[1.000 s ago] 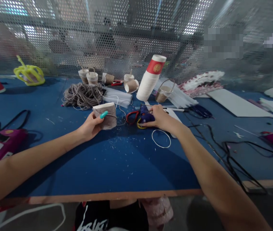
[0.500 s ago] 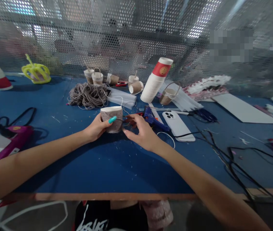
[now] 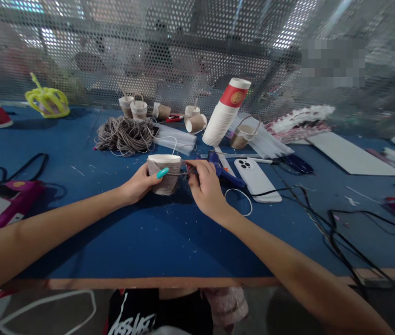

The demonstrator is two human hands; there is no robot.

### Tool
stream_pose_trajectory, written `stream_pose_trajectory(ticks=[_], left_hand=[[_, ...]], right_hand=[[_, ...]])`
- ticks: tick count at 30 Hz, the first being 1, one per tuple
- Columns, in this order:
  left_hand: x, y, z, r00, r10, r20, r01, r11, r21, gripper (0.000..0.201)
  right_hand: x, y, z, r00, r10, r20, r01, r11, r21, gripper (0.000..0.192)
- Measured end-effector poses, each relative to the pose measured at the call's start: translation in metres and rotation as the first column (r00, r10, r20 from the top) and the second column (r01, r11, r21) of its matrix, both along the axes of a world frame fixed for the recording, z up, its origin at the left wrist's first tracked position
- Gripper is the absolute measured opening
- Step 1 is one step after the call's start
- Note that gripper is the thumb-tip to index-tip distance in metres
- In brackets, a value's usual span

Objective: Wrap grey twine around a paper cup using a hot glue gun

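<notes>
Closest to the edge of the blue table (image 3: 155, 242), both forearms stretch out over it. The left hand (image 3: 138, 184) is wrapped around a paper cup wound with twine (image 3: 164, 173), thumb across the front, holding it upright just above the tabletop. The right hand (image 3: 205, 187) is pinched shut on the loose twine strand right beside the cup's right side. Half a second back that hand was lower and more open next to the cup; a second back it was way over on the blue glue gun (image 3: 223, 170), so it has let go of that and come across. The cup itself has lifted a bit and sits straighter.

Just past the hands there's a white phone (image 3: 256, 179) lying face down with a black cable running off it, and a white loop of cord (image 3: 238, 202) in front of it. Off to the left edge, a pink glue gun (image 3: 7, 204). Further back: a messy bundle of twine (image 3: 124, 135), a leaning stack of paper cups (image 3: 226, 111) with a red band on the top one, several small finished cups (image 3: 138, 109), and a yellow woven basket (image 3: 46, 100). Behind everything, a perforated metal screen (image 3: 183, 46) closes off the bench.
</notes>
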State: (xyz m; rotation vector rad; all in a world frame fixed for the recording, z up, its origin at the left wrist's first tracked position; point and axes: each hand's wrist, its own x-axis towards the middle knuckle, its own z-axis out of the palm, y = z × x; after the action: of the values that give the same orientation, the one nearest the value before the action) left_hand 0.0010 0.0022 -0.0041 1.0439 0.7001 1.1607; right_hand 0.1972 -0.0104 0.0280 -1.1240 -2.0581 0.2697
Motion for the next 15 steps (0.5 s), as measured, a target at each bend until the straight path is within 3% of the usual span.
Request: stream_pose_trajectory(ticks=[4,7,9,11,13,14,15], left_hand=[[-0.001,0.001,-0.001,1.0,-0.005,-0.001,0.005,1.0,-0.006,0.082],[-0.001,0.001,0.0,1.0,0.005,0.018,-0.004,1.0,-0.015,0.08],[-0.001,0.0,0.0,0.999,0.008,0.033,-0.007,0.999,-0.031,0.082],[-0.001,0.0,0.0,0.999,0.016,0.035,-0.014,0.999,-0.052,0.084],[-0.001,0.0,0.001,0.999,0.035,0.025,-0.034,0.998,-0.058,0.083],[-0.001,0.001,0.001,0.999,0.049,0.016,-0.048,0.997,-0.052,0.082],[-0.001,0.001,0.001,0.998,0.061,0.006,-0.061,0.997,-0.041,0.081]], right_hand=[[0.003,0.001,0.004,0.992,0.021,-0.122,-0.03,0.997,-0.067,0.023],[0.01,0.002,0.012,0.939,0.061,-0.337,-0.155,0.954,-0.257,0.016],[0.015,0.003,0.02,0.859,0.112,-0.5,-0.355,0.834,-0.423,0.013],[0.02,0.003,0.029,0.775,0.165,-0.61,-0.558,0.631,-0.539,0.021],[0.023,0.002,0.035,0.742,0.22,-0.633,-0.656,0.435,-0.617,0.039],[0.023,0.001,0.037,0.751,0.237,-0.617,-0.656,0.381,-0.652,0.043],[0.023,0.0,0.038,0.769,0.249,-0.589,-0.638,0.362,-0.68,0.043]])
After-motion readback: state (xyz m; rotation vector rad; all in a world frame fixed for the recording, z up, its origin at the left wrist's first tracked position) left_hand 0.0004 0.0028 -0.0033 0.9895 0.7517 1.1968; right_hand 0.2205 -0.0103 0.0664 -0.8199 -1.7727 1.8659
